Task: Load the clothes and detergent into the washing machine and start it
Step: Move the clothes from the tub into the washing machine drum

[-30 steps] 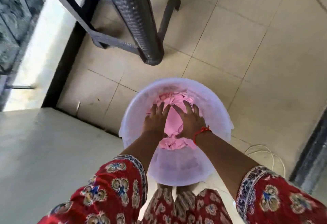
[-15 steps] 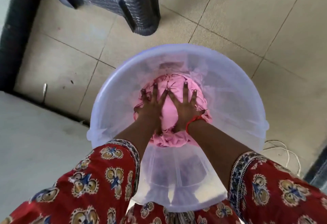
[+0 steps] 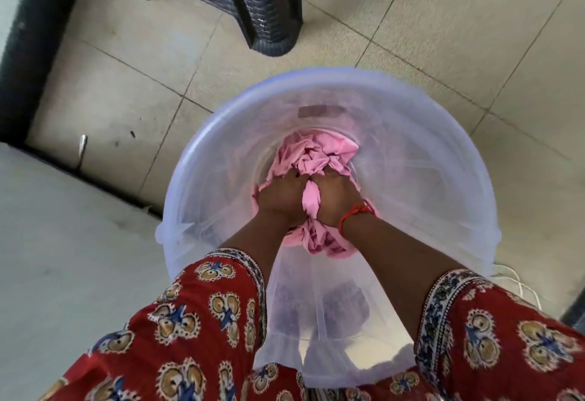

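Note:
A bundle of pink clothes (image 3: pixel 316 154) lies at the bottom of a translucent white plastic tub (image 3: pixel 221 160) on the tiled floor. Both my hands are deep in the tub, side by side. My left hand (image 3: pixel 280 196) grips the pink cloth with curled fingers. My right hand (image 3: pixel 337 198), with a red thread at the wrist, grips the same bundle, and a strip of cloth is squeezed up between the two hands. No washing machine or detergent is in view.
A dark woven plastic chair (image 3: pixel 262 5) stands just beyond the tub. A pale raised slab (image 3: pixel 69 258) with a dark edge lies to the left. A white cord (image 3: pixel 519 286) trails on the floor at the right, near a dark frame.
My hands lay flat and spread on the pink clothes; now their fingers have curled in and bunched the cloth. The camera has come closer to the tub.

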`<state>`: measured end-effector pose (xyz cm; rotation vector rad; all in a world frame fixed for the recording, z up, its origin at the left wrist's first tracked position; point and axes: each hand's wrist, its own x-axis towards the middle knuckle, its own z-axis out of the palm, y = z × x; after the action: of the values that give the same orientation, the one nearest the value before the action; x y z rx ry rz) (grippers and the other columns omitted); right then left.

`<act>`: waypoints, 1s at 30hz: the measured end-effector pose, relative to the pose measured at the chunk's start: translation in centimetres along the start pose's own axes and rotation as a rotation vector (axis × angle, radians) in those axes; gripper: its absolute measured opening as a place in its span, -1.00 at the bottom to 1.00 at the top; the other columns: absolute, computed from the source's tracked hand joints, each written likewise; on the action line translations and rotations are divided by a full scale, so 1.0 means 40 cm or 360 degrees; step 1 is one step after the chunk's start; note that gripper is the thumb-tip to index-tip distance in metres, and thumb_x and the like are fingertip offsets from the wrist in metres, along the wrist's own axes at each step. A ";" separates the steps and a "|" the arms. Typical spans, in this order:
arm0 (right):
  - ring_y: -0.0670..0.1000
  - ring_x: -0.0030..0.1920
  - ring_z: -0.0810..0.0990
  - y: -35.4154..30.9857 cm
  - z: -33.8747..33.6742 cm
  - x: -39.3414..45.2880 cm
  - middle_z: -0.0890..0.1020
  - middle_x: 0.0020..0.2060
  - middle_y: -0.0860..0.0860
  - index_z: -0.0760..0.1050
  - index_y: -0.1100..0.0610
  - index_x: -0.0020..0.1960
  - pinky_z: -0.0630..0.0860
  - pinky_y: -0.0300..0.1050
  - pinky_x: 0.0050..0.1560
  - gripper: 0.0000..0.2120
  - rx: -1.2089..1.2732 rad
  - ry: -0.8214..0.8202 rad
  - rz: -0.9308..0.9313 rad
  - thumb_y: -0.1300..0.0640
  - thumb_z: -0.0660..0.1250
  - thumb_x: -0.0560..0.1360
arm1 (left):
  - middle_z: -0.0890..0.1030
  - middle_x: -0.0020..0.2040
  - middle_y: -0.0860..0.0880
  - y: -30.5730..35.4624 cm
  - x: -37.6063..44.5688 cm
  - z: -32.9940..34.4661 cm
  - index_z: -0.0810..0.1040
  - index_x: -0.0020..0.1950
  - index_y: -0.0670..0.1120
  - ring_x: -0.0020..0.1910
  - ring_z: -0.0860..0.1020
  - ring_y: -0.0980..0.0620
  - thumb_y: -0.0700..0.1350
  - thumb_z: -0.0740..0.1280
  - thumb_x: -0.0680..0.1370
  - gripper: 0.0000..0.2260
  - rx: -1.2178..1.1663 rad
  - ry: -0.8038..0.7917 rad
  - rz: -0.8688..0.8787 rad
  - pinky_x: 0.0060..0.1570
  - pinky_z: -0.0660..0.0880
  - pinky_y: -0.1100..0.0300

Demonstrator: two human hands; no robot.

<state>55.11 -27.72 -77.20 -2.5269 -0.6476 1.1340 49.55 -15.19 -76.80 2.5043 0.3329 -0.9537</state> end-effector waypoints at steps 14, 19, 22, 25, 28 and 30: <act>0.19 0.10 0.60 -0.286 -0.544 -0.411 0.60 0.11 0.13 0.56 0.08 0.13 0.54 -0.03 0.03 -0.58 0.0052 0.0168 -0.0146 0.11 0.38 0.27 | 0.50 0.17 -0.03 0.269 -0.428 -0.534 0.43 0.27 0.09 0.06 0.56 -0.18 -0.01 0.37 0.36 -0.53 0.0045 0.0113 -0.0064 -0.07 0.57 -0.04; 0.18 0.08 0.61 -0.418 -0.784 -0.597 0.61 0.10 0.13 0.58 0.10 0.11 0.55 -0.05 0.03 -0.59 0.0034 0.0292 -0.0240 0.16 0.38 0.24 | 0.52 0.15 -0.04 0.385 -0.628 -0.771 0.45 0.25 0.10 0.04 0.58 -0.19 -0.03 0.40 0.32 -0.51 0.0033 0.0220 -0.0063 -0.03 0.57 -0.03; 0.19 0.10 0.60 -0.494 -0.911 -0.713 0.59 0.13 0.11 0.56 0.08 0.13 0.54 -0.04 0.04 -0.56 -0.0011 0.0321 -0.0295 0.18 0.33 0.24 | 0.53 0.16 -0.05 0.449 -0.753 -0.888 0.46 0.26 0.08 0.07 0.58 -0.18 -0.06 0.41 0.32 -0.50 0.0028 0.0295 -0.0065 0.01 0.54 -0.01; 0.18 0.15 0.57 -0.567 -1.021 -0.832 0.57 0.17 0.10 0.54 0.07 0.17 0.52 -0.04 0.09 -0.53 -0.0066 0.0345 -0.0363 0.20 0.29 0.26 | 0.52 0.15 -0.04 0.508 -0.890 -0.980 0.44 0.25 0.08 0.09 0.56 -0.15 -0.05 0.40 0.31 -0.50 -0.0008 0.0408 -0.0112 -0.03 0.55 0.00; 0.13 0.11 0.59 -0.635 -1.109 -0.928 0.59 0.12 0.04 0.53 0.01 0.13 0.53 -0.07 0.05 -0.56 -0.0114 0.0365 -0.0424 0.15 0.28 0.24 | 0.51 0.12 -0.05 0.550 -1.001 -1.060 0.44 0.22 0.09 0.07 0.56 -0.17 -0.04 0.39 0.31 -0.52 -0.0033 0.0525 -0.0132 -0.04 0.55 -0.03; 0.11 0.07 0.60 -0.693 -1.165 -0.985 0.60 0.09 0.01 0.51 -0.02 0.13 0.52 -0.10 0.00 -0.55 -0.0188 0.0388 -0.0492 0.12 0.32 0.23 | 0.51 0.10 -0.06 0.559 -1.080 -1.117 0.43 0.21 0.11 0.04 0.57 -0.19 -0.02 0.39 0.31 -0.53 -0.0068 0.0644 -0.0168 -0.06 0.57 -0.07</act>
<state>59.60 -28.08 -10.33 -2.4908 -1.0181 0.6880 51.63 -16.25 -10.79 2.6499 0.6073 -0.4610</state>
